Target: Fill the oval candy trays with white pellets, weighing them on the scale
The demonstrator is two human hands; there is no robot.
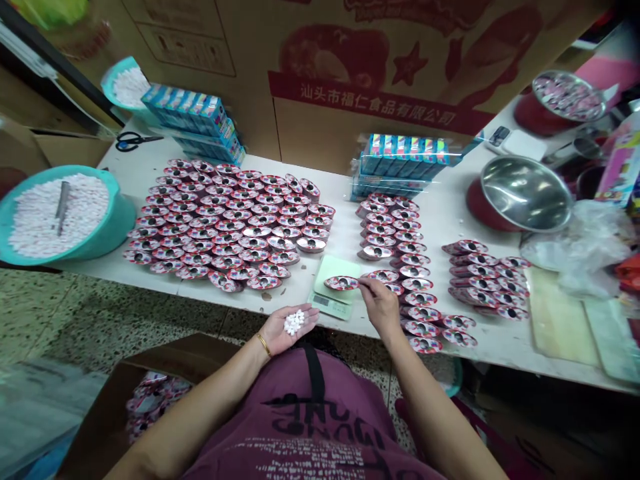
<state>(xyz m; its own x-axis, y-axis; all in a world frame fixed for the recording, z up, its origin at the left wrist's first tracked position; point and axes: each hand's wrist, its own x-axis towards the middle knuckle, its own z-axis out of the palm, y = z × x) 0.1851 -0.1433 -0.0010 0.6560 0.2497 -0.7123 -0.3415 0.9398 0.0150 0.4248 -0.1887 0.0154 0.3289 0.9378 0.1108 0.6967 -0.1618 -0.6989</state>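
Observation:
My left hand (289, 328) lies palm up near the table's front edge, cupping a small heap of white candy pellets (294, 321). My right hand (379, 303) reaches to a small green scale (334, 288), its fingers pinched at the edge of a red oval tin (342, 283) that rests on the scale. Rows of the same red oval tins (230, 223) cover the table to the left. Two more groups of red oval tins (400, 257) stand to the right of the scale.
A teal basin (107, 230) of white pellets with a scoop sits at far left, and another one behind it. Blue boxes (400, 157) and scissors (133, 141) lie at the back; steel bowls (525, 193) at right. A cardboard box (150, 393) of tins stands on the floor.

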